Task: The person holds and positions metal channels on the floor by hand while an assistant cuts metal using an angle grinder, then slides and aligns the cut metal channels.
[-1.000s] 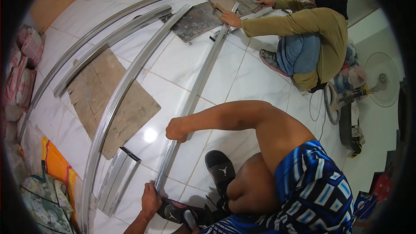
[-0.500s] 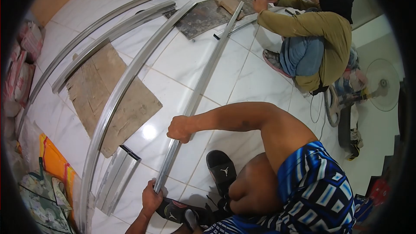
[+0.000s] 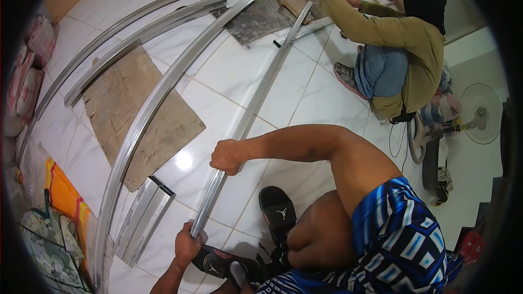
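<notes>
My right hand (image 3: 227,157) is closed in a fist around a long, straight silver metal profile (image 3: 257,92). The near end of that profile sits in my left hand (image 3: 188,242), whose fingers wrap around it just above my black slipper (image 3: 226,264). From there it slants up and away across the tiled floor toward a dark board (image 3: 256,20). To its left lies another long metal profile (image 3: 150,104), which looks curved through the lens. Two short profile pieces (image 3: 143,220) lie side by side near my left hand.
A co-worker (image 3: 392,54) squats at upper right by more metal profiles. A worn plywood sheet (image 3: 169,125) lies under the left profile. Bags (image 3: 32,68) line the left edge, with an orange sheet (image 3: 64,196) below. A fan (image 3: 479,113) stands at right.
The co-worker has lifted one hand up and away from the other. My hands keep their grip on the profile, nearly in the same place. The view has shifted slightly.
</notes>
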{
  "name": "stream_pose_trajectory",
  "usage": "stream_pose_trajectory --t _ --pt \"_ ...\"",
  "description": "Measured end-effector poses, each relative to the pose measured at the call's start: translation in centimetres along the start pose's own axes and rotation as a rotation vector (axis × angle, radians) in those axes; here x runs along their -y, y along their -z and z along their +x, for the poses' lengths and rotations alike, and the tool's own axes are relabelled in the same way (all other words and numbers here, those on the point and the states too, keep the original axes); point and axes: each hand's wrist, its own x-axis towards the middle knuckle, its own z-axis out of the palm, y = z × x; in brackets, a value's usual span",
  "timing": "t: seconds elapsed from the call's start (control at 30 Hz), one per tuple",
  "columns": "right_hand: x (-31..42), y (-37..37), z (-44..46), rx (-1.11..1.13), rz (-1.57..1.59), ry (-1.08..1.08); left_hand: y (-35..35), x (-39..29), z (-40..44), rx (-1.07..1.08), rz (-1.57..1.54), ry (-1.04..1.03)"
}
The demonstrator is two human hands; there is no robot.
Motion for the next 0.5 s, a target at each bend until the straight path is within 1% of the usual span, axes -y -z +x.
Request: stream_pose_trajectory --t 0.17,0.27,0.5 --pt "0.01 -0.32 0.31 -0.015 -0.014 0.004 -0.19 0.47 -0.01 -0.011 -0.033 -0.033" --pt "0.02 -0.21 0.21 -0.015 -0.016 0.008 -0.2 0.14 -0.14 -0.055 -0.032 -0.043" --pt "0.01 -0.31 0.27 -0.025 -0.017 0.006 0.01 0.12 -0.15 -0.018 -0.033 -0.027"
